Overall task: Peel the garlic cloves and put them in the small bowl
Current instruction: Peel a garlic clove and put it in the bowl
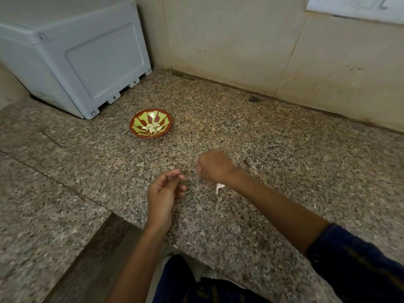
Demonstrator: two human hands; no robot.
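A speckled brown granite counter [273,149] runs into a corner of beige tiled wall [240,51], with a big pale grey plastic box [76,62] at the back. Nearer sits the small red-and-green painted bowl [151,123], several peeled pale garlic cloves [153,127] lying in it. The left hand [162,193] hangs loosely curled, holding nothing. The right hand [215,167] is fisted; whether it holds a clove I cannot tell. A white scrap of garlic skin [219,187] shows just under its wrist. Peeling seems nearly over; next, any clove left needs carrying to the bowl.
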